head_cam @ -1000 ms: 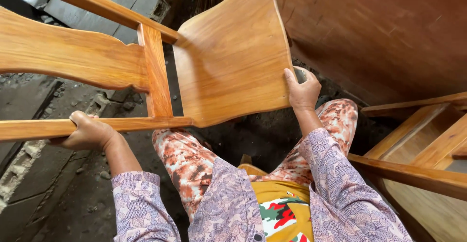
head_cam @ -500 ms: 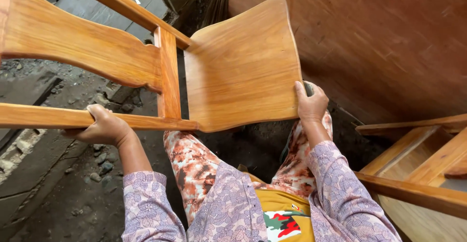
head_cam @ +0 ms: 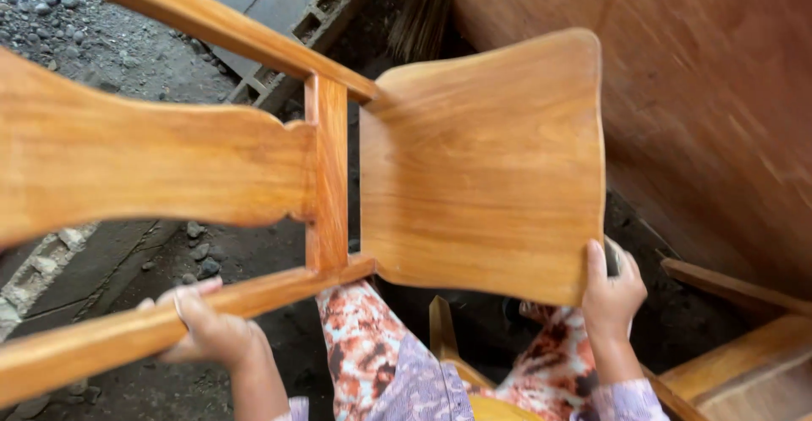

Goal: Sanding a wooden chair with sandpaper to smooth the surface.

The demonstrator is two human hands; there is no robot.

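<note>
- I see no packages, labels, signs or screens from twelve o'clock round to six; nothing of that kind shows anywhere here.

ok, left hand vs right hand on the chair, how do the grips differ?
The left hand wraps the narrow side rail; the right hand pinches the wide seat at its corner. The left hand is blurred, the right hand sharper. Both grip the same wooden chair.

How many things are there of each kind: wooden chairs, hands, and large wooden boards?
Wooden chair, held up: 1
Other wooden furniture, partly in view at lower right: 1
Hands: 2, the left hand and the right hand
Large wooden board: 1
Total: 5
</note>
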